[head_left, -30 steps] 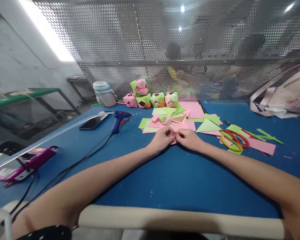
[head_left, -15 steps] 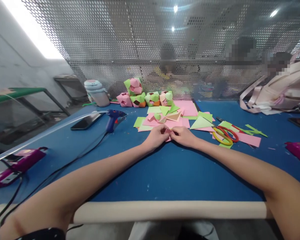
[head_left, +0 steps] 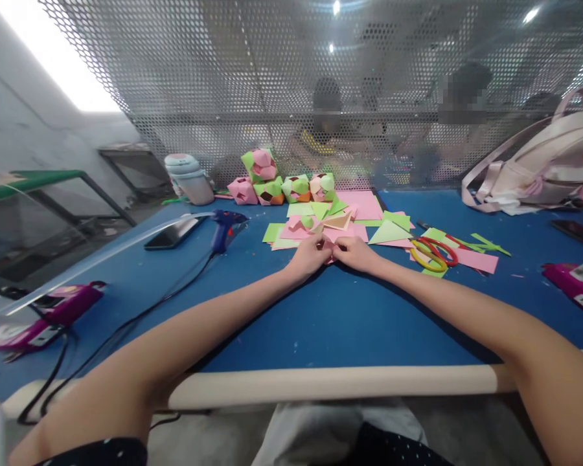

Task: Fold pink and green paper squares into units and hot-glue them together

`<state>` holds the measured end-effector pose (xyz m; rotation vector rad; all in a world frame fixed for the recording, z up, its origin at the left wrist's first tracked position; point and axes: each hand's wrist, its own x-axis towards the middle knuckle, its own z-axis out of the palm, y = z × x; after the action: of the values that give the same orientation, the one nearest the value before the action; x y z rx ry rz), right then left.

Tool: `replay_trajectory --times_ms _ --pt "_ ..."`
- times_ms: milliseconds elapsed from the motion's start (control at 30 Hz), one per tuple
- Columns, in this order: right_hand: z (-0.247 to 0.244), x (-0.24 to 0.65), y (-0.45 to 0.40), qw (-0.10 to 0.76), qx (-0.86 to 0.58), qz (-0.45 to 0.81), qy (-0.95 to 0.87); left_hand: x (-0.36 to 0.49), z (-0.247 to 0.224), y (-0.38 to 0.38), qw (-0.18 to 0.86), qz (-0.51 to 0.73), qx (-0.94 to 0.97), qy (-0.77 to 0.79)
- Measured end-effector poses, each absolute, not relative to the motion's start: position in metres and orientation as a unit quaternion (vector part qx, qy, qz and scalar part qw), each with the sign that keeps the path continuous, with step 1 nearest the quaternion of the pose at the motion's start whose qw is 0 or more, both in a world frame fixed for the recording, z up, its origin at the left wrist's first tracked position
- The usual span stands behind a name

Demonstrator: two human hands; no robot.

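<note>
My left hand (head_left: 309, 255) and my right hand (head_left: 355, 254) meet over the blue table, fingers closed in a pinch. Between them is a small piece of pink paper (head_left: 329, 252), mostly covered by the fingers. Just beyond lies a pile of pink and green paper (head_left: 291, 230), some sheets flat and some folded. To the right of my right hand, scissors with yellow and red handles (head_left: 428, 264) rest on paper scraps. Behind the pile, several folded paper cubes (head_left: 296, 189) in pink and green stand in a row, one stacked on top (head_left: 259, 165).
A blue glue gun (head_left: 222, 231) stands at left, its cord crossing the table (head_left: 291, 330). Beside it lies a phone (head_left: 171, 234). Magenta power strips (head_left: 53, 317) sit at both sides. A cup (head_left: 189, 179), a backpack (head_left: 547, 165) and a perforated metal screen (head_left: 272, 71) are behind.
The camera view has shifted slightly. Both hands stay together at the pink paper, with only small finger movement.
</note>
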<state>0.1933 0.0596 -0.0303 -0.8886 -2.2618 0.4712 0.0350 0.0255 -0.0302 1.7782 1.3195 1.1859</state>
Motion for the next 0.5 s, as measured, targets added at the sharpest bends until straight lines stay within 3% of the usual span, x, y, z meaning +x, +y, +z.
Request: replay_trajectory --times_ms 500 --pt "-0.0279 0.1961 0.0576 0.313 -0.325 0.221 -0.864 0.0343 -0.0259 0.0203 0.313 0.446 0.665 0.512"
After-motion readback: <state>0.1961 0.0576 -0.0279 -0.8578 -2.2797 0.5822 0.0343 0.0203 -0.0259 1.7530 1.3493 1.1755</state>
